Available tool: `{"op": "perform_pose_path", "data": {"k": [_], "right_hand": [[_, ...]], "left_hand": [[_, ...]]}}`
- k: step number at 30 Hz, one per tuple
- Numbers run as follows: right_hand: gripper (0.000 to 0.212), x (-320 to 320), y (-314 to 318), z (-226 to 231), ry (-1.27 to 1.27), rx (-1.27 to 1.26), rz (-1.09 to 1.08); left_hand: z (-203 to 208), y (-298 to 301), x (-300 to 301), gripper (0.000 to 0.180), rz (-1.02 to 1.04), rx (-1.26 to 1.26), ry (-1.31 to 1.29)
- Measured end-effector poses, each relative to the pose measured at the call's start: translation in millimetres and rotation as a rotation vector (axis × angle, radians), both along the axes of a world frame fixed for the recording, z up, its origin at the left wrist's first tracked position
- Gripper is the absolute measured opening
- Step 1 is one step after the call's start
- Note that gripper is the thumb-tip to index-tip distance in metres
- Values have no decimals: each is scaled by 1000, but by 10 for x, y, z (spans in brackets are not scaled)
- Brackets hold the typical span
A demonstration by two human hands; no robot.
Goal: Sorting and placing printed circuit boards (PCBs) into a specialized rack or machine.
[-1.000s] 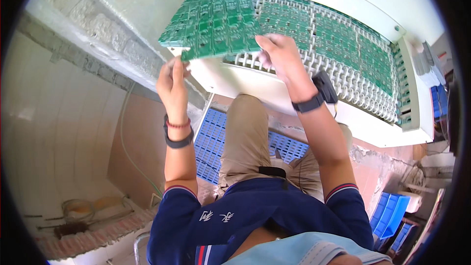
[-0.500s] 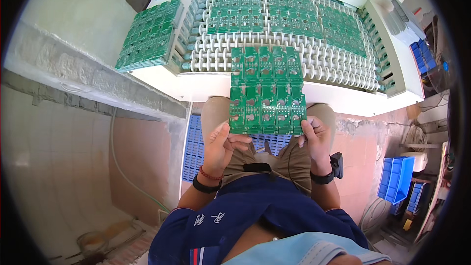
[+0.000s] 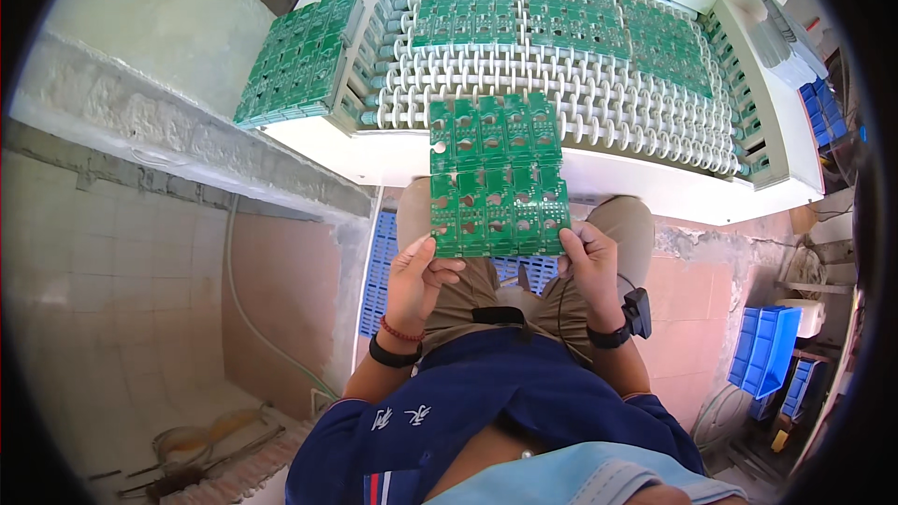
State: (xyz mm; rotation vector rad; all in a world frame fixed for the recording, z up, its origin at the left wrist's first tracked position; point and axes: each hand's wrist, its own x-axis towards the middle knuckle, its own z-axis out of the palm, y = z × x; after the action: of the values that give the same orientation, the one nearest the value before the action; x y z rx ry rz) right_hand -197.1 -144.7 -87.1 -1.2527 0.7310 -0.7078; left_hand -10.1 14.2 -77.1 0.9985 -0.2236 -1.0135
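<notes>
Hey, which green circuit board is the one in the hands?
The held board, its near corners gripped by the left hand and right hand; the other boards lie on the white rollers or in the stack at left.

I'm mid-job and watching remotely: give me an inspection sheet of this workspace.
Surface: white roller bed, with green circuit boards lying on its far rows.
Job's things: held board, in front of the rollers; stacked boards beside the bed's left end.
Clutter: blue bins at lower right.
Grips: left grip and right grip pinch the held board's near corners.
Cables: pale hose down the left wall; no plug seen.
Surroundings: concrete ledge on the left.
</notes>
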Motion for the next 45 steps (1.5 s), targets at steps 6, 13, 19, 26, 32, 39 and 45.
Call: {"op": "perform_pose_path", "data": {"k": [6,13,19,26,32,39,45], "right_hand": [[17,43,29,16,36,-22,-11],[20,89,24,89,54,-22,-76],[20,31,-43,59,120,-92,-100],[16,-65,-211,97,147,18,-118],[16,-556,-513,-7,0,98,-213],[14,-1005,-804,-87,-13,-7,-418],[15,-683,-945,0,-53,15,-407]], "left_hand": [[-95,28,72,28,10,-8,8],[-66,-79,93,20,61,42,25],[-203,-117,128,18,71,-12,24],[-186,-222,169,17,147,69,-31],[-126,-222,378,17,181,47,-25],[-88,-253,712,16,251,90,-117],[-101,-417,985,19,204,26,-119]]}}
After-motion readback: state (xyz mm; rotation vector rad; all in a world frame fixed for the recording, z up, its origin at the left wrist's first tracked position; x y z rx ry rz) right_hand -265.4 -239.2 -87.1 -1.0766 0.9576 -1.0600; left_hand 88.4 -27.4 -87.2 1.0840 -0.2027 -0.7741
